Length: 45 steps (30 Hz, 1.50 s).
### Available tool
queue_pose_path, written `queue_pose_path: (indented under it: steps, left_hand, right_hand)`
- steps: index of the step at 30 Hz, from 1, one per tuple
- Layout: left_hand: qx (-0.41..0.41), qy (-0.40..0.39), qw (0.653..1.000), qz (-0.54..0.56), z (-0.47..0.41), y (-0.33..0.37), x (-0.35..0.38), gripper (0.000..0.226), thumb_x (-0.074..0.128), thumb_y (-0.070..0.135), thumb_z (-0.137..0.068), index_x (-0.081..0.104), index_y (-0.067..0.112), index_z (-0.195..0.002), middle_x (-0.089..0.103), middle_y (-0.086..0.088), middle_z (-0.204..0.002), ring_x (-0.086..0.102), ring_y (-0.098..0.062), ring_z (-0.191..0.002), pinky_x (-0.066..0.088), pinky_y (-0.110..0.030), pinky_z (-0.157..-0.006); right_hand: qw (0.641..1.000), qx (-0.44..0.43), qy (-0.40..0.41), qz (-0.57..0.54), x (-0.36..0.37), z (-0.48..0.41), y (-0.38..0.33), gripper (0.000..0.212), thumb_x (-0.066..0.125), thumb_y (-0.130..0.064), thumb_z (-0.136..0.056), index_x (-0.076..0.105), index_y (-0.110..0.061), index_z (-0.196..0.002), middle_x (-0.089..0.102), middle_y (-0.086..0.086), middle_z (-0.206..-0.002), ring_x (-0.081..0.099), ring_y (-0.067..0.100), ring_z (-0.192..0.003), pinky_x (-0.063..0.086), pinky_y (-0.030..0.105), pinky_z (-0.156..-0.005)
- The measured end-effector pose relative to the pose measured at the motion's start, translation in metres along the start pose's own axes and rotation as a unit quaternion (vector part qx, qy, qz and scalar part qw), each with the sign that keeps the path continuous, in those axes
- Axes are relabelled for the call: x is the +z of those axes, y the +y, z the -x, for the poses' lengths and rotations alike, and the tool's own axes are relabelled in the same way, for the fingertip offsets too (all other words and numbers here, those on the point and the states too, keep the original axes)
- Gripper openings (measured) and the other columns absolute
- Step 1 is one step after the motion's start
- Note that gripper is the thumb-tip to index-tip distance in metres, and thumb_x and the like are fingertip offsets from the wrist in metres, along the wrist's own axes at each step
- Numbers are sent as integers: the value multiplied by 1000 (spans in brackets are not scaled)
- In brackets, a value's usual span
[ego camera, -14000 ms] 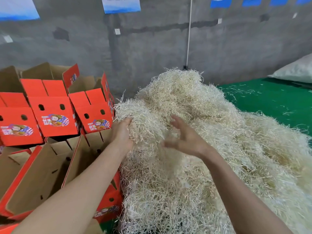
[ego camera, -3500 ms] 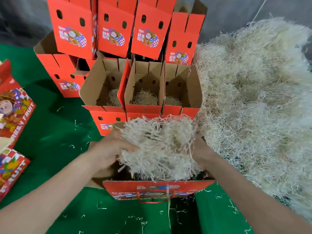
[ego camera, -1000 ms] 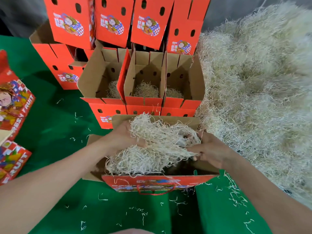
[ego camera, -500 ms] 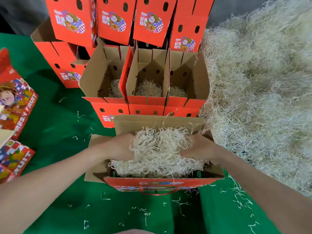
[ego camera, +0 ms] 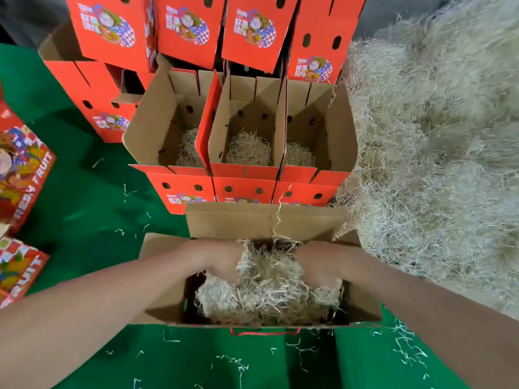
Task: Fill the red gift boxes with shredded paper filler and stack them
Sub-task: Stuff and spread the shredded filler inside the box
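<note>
Both hands are sunk into filler inside the near red gift box.

The open red gift box (ego camera: 264, 220) sits on the green surface (ego camera: 84, 206) at near centre, flaps spread, with a wad of shredded paper filler (ego camera: 269, 293) inside it. The left hand (ego camera: 222, 262) and right hand (ego camera: 317, 262) push down into the wad from either side. They are apart, and their fingers are buried in the strands, so I cannot tell whether they are clamped on the filler or flat. Just beyond is a row of three open boxes (ego camera: 244, 172), each with a little filler at the bottom. Stacked red boxes (ego camera: 182, 23) rise behind them. A large loose pile (ego camera: 435, 136) of filler fills the right side, touching the row.
</note>
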<state>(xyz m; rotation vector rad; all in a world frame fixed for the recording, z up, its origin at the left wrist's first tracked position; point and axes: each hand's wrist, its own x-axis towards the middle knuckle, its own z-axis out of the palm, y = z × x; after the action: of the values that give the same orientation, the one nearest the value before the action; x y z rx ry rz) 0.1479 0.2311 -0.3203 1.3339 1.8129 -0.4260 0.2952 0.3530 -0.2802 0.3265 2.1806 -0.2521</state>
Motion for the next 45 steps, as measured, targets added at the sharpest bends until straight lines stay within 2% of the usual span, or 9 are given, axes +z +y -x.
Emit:
queue_pose_path:
  steps: [5,9,13,16,21,30,35,39,45]
  left_hand:
    - [-41,-53,997,24,-37,0,18,18,51,25,-92,56,8,-91,53,-5,-79,49,-19,-66,41,-28,-65]
    - [-21,-102,994,-34,-45,-8,34,43,38,31,-100,60,-4,-111,57,-17,-99,49,-27,-78,41,-36,-76]
    - [-15,-46,995,-84,-33,-16,32,18,46,5,-89,54,4,-72,46,-5,-66,44,-19,-57,35,-28,-50]
    - [23,62,995,-78,-13,-19,20,10,52,7,-83,61,6,-88,54,-9,-76,54,-24,-69,43,-30,-56]
    - [104,-123,974,-158,-10,3,33,38,58,19,-88,56,12,-125,62,-7,-103,59,-25,-93,46,-32,-73]
    - [65,-172,951,-248,-57,-12,55,33,41,7,-97,49,-12,-123,50,-24,-130,51,-35,-118,42,-41,-97]
    - [21,-40,967,-250,-58,-8,55,25,49,11,-92,61,4,-113,62,-13,-116,60,-30,-104,47,-34,-72]
    - [-5,136,978,-158,-48,-7,45,26,46,14,-86,60,9,-108,66,-10,-101,63,-29,-90,49,-35,-69]
    - [50,267,956,-110,-37,-4,44,32,41,21,-87,53,13,-116,65,-12,-104,61,-33,-95,47,-35,-73]
  right_hand:
    - [997,22,-18,79,-2,-46,-10,21,45,-2,-90,50,-6,-70,48,0,-70,45,17,-59,42,32,-57]
    - [992,43,-81,91,13,-66,-1,30,42,-5,-93,55,1,-120,55,14,-125,54,30,-110,44,38,-87]
    - [992,-5,-50,113,12,-64,9,25,46,-3,-90,58,4,-111,60,18,-115,59,32,-98,46,33,-75]
    - [989,-52,-25,133,7,-58,6,20,47,-8,-90,60,1,-103,63,16,-105,58,28,-83,48,32,-66]
    - [965,-114,-238,-14,16,-79,-30,74,61,-22,-88,18,-32,-147,39,12,-139,60,24,-87,54,33,-66]
    - [966,-106,-176,158,40,-95,-22,48,50,-16,-94,39,-3,-139,47,14,-136,50,27,-118,44,33,-90]
    - [982,-52,136,-118,19,-76,-22,24,46,-20,-95,62,-14,-112,65,6,-103,59,24,-85,50,35,-82]
    - [899,-12,378,-223,23,-57,-21,46,49,-39,-93,54,-9,-59,51,4,-55,45,24,-54,46,33,-72]
    - [739,-42,606,-292,19,-28,-9,35,70,-30,-81,41,-15,-71,40,-5,-50,37,12,-40,30,23,-41]
